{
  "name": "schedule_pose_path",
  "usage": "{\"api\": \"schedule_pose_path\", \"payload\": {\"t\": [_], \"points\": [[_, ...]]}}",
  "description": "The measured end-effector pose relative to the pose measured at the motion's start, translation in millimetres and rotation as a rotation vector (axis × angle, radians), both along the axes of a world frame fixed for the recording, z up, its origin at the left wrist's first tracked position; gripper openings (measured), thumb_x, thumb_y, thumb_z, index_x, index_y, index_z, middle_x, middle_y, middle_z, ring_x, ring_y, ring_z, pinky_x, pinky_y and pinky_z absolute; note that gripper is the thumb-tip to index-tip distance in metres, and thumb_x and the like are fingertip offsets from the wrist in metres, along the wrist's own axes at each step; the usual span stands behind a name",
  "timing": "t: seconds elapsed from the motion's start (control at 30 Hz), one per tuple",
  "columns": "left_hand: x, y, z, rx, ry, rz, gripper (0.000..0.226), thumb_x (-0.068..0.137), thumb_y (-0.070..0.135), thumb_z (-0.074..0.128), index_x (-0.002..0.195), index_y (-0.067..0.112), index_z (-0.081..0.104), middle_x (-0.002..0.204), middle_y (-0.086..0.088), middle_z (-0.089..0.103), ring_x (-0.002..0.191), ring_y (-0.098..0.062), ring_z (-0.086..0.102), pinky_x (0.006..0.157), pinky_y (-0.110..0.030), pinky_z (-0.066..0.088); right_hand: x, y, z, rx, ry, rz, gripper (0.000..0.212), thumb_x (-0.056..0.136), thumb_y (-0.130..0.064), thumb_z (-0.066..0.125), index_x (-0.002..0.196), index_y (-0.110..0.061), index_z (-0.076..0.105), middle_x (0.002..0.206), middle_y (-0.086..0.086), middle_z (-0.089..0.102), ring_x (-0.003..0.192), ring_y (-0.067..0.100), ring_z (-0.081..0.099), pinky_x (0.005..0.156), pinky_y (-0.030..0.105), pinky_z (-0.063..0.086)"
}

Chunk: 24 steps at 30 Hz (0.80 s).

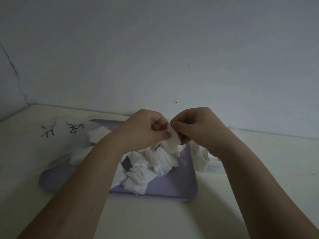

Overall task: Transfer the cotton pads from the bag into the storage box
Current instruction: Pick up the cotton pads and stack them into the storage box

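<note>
A lilac storage box [177,187] lies flat on the table and holds a loose heap of white cotton pads [155,163]. Above the heap, my left hand [146,131] and my right hand [195,126] pinch the same white cotton pad [173,138] between their fingertips. The clear plastic bag [205,161] with a printed label rests at the box's right edge, partly hidden under my right wrist. To the left, several more pads [96,133] lie on a lilac lid-like piece [51,178].
The cream table [155,221] meets a pale wall [155,57] right behind the box. Black scribbles [62,129] mark the tabletop at the far left. The room is dim.
</note>
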State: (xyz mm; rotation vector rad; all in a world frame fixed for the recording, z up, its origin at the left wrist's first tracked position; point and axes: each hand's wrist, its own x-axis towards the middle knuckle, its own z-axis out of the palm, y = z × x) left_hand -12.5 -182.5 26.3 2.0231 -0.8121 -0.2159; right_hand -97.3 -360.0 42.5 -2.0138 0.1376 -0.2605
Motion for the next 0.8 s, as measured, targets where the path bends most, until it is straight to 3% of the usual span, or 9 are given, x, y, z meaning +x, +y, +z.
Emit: {"api": "schedule_pose_path", "payload": {"t": [0.17, 0.27, 0.4, 0.5, 0.57, 0.6, 0.67, 0.73, 0.8], "points": [[1, 3, 0, -0.005, -0.082, 0.049, 0.013, 0.080, 0.029, 0.087, 0.082, 0.025, 0.075, 0.084, -0.002, 0.077, 0.081, -0.022, 0.073, 0.074, -0.035, 0.058, 0, 0, -2, 0.100, 0.011, 0.046, 0.013, 0.095, -0.017, 0.075, 0.095, -0.005, 0.078, 0.083, 0.012, 0.079, 0.072, 0.023, 0.073, 0.067, 0.036, 0.064], [3, 7, 5, -0.036, -0.076, 0.015, 0.014, 0.081, 0.027, 0.087, 0.081, 0.024, 0.073, 0.082, -0.001, 0.076, 0.073, -0.015, 0.070, 0.070, -0.033, 0.057, 1, -2, -6, 0.031, 0.072, 0.072, 0.038, 0.081, -0.036, 0.089, 0.110, -0.017, 0.075, 0.093, 0.003, 0.079, 0.082, 0.018, 0.077, 0.071, 0.039, 0.066], [2, 19, 15, 0.188, -0.079, -0.048, 0.020, 0.077, 0.027, 0.090, 0.089, 0.029, 0.074, 0.082, 0.010, 0.076, 0.071, -0.006, 0.068, 0.070, -0.029, 0.056, 2, 1, -11, -0.004, 0.038, 0.081, 0.010, 0.087, -0.017, 0.084, 0.087, -0.008, 0.082, 0.080, 0.012, 0.079, 0.066, 0.019, 0.073, 0.067, 0.039, 0.065], [-2, 31, 20, 0.500, -0.024, -0.139, 0.039, 0.071, 0.021, 0.092, 0.101, 0.034, 0.071, 0.087, 0.021, 0.068, 0.075, -0.001, 0.067, 0.066, -0.018, 0.055, 5, 9, -17, -0.083, -0.018, -0.017, 0.012, 0.092, -0.017, 0.076, 0.084, -0.008, 0.077, 0.078, 0.009, 0.078, 0.056, 0.015, 0.072, 0.057, 0.035, 0.063], [-9, 29, 17, 0.590, 0.048, -0.181, 0.047, 0.070, 0.018, 0.092, 0.105, 0.039, 0.070, 0.095, 0.017, 0.063, 0.080, -0.007, 0.068, 0.069, -0.028, 0.062, 6, 16, -20, -0.068, -0.021, -0.044, 0.013, 0.094, -0.018, 0.071, 0.087, -0.007, 0.072, 0.081, 0.010, 0.078, 0.058, 0.020, 0.075, 0.057, 0.040, 0.066], [-12, 24, 14, 0.620, 0.039, -0.195, 0.048, 0.069, 0.019, 0.091, 0.106, 0.041, 0.070, 0.100, 0.016, 0.062, 0.083, -0.009, 0.069, 0.070, -0.032, 0.064, 7, 18, -21, -0.047, -0.010, -0.044, 0.013, 0.094, -0.019, 0.070, 0.089, -0.006, 0.071, 0.081, 0.012, 0.078, 0.060, 0.024, 0.077, 0.060, 0.045, 0.067], [-15, 15, 6, 0.641, -0.043, -0.202, 0.042, 0.071, 0.025, 0.089, 0.105, 0.041, 0.071, 0.106, 0.014, 0.065, 0.085, -0.008, 0.068, 0.065, -0.025, 0.059, 8, 19, -24, -0.020, 0.005, -0.033, 0.015, 0.093, -0.019, 0.070, 0.091, -0.004, 0.070, 0.079, 0.015, 0.078, 0.063, 0.030, 0.078, 0.065, 0.054, 0.066], [-14, 10, 3, 0.611, -0.114, -0.176, 0.033, 0.072, 0.032, 0.090, 0.102, 0.035, 0.075, 0.105, 0.013, 0.068, 0.085, -0.005, 0.065, 0.064, -0.019, 0.048, 7, 17, -24, 0.016, -0.004, -0.049, 0.012, 0.093, -0.015, 0.071, 0.092, -0.002, 0.071, 0.079, 0.016, 0.078, 0.064, 0.030, 0.079, 0.068, 0.056, 0.066], [-7, 10, 1, 0.536, -0.122, -0.147, 0.026, 0.072, 0.035, 0.090, 0.095, 0.036, 0.079, 0.101, 0.013, 0.070, 0.087, -0.006, 0.066, 0.072, -0.026, 0.053, 6, 13, -21, 0.075, -0.027, -0.085, 0.007, 0.093, -0.008, 0.069, 0.091, -0.002, 0.071, 0.080, 0.016, 0.078, 0.066, 0.029, 0.079, 0.069, 0.054, 0.066]]}}
